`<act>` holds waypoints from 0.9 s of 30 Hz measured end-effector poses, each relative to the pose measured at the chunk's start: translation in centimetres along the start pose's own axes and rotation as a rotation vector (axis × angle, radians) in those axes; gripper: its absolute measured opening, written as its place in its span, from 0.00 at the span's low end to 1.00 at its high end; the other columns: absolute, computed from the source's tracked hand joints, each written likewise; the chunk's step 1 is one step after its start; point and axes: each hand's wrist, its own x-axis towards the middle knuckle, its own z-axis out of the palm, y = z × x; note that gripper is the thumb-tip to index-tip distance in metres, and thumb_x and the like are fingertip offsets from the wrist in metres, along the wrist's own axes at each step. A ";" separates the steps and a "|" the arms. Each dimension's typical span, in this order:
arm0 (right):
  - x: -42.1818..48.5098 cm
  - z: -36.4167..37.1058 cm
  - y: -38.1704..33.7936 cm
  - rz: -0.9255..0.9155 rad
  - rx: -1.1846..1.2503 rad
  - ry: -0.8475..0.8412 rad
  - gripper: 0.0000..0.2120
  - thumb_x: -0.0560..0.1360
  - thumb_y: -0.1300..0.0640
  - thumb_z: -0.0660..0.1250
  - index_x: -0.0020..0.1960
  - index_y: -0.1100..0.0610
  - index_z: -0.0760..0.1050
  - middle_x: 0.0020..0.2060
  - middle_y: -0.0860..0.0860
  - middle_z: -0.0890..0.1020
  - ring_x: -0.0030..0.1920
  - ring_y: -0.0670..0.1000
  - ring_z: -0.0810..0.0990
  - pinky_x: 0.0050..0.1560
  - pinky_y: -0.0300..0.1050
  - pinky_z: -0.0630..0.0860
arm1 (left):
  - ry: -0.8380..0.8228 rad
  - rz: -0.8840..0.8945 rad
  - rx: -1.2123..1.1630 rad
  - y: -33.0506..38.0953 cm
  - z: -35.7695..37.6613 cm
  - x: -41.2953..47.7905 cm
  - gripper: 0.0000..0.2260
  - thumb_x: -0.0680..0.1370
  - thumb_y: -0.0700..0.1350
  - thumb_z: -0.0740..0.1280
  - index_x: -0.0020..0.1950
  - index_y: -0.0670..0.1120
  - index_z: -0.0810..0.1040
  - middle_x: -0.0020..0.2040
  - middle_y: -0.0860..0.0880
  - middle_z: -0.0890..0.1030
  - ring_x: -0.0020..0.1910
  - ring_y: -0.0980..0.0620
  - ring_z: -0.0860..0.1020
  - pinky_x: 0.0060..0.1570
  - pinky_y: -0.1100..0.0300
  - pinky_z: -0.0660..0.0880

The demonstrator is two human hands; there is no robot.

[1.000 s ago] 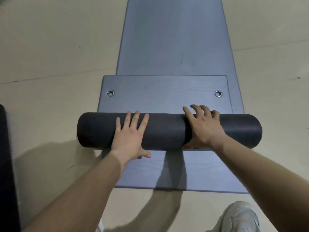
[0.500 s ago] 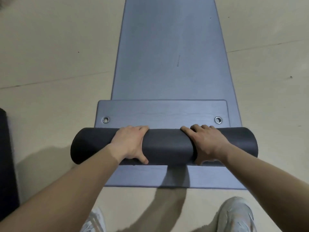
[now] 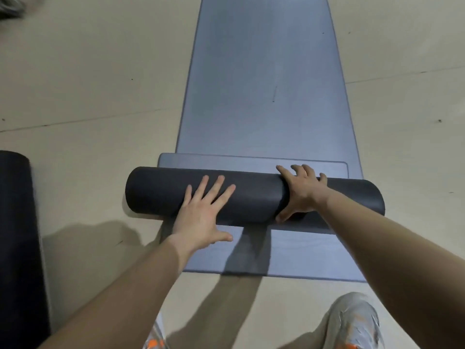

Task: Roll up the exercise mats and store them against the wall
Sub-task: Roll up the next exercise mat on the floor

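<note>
A dark grey rolled mat lies crosswise on a flat blue-grey mat that stretches away over the floor. Only a narrow strip of the rolled mat's loose end shows beyond the roll. My left hand rests flat on the near side of the roll, fingers straight and spread. My right hand grips the roll further right, fingers curved over its top and thumb on the near side.
A second dark rolled mat lies along the left edge of view. My light shoes with orange marks stand on the beige floor just behind the flat mat's near edge.
The roll has turned forward over the loose end, hiding its two metal eyelets. My left hand has slid back from curled over the roll to flat with straight fingers.
</note>
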 end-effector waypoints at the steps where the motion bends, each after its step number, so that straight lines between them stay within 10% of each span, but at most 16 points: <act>1: 0.3 0.0 0.4 -0.013 -0.064 0.028 0.72 0.53 0.25 0.78 0.83 0.43 0.39 0.81 0.55 0.54 0.82 0.62 0.49 0.77 0.74 0.52 | 0.024 -0.003 0.016 -0.6 0.1 1.6 0.56 0.66 0.74 0.70 0.81 0.60 0.38 0.83 0.53 0.40 0.81 0.43 0.38 0.79 0.38 0.42; 8: 3.6 -2.8 4.0 -0.063 -0.186 0.114 0.63 0.49 0.19 0.73 0.77 0.36 0.50 0.66 0.51 0.76 0.63 0.61 0.77 0.63 0.59 0.75 | 0.133 0.046 -0.041 -4.2 -2.4 9.1 0.49 0.68 0.75 0.66 0.82 0.57 0.51 0.83 0.51 0.55 0.82 0.45 0.50 0.79 0.44 0.46; 12: 3.3 -3.3 0.8 -0.041 -0.013 -0.035 0.58 0.48 0.22 0.75 0.73 0.36 0.60 0.57 0.49 0.78 0.59 0.59 0.79 0.57 0.54 0.77 | 0.448 -0.472 -0.386 -1.6 0.5 3.7 0.40 0.75 0.64 0.68 0.82 0.51 0.57 0.82 0.45 0.54 0.80 0.41 0.54 0.77 0.43 0.54; 15: 2.0 -0.2 -5.3 -0.103 0.204 -0.132 0.52 0.52 0.23 0.76 0.70 0.42 0.66 0.60 0.49 0.81 0.61 0.59 0.80 0.59 0.54 0.77 | 0.336 -0.872 -0.941 -0.1 2.2 0.6 0.37 0.79 0.61 0.65 0.83 0.56 0.50 0.80 0.44 0.58 0.75 0.40 0.64 0.68 0.49 0.66; 19: -0.1 5.3 -15.4 -0.199 0.431 -0.139 0.47 0.59 0.26 0.73 0.70 0.49 0.65 0.60 0.51 0.82 0.59 0.59 0.81 0.57 0.55 0.79 | 0.295 -1.003 -1.497 -3.2 5.6 -4.6 0.41 0.68 0.74 0.63 0.76 0.73 0.45 0.75 0.58 0.67 0.71 0.46 0.71 0.60 0.37 0.76; 27: -1.0 8.5 -31.4 -0.274 0.649 -0.165 0.40 0.69 0.33 0.76 0.70 0.53 0.66 0.64 0.54 0.81 0.62 0.60 0.80 0.59 0.53 0.77 | 0.517 -1.088 -1.610 -13.8 6.1 -13.5 0.31 0.78 0.51 0.72 0.79 0.57 0.65 0.76 0.46 0.71 0.73 0.50 0.71 0.73 0.51 0.68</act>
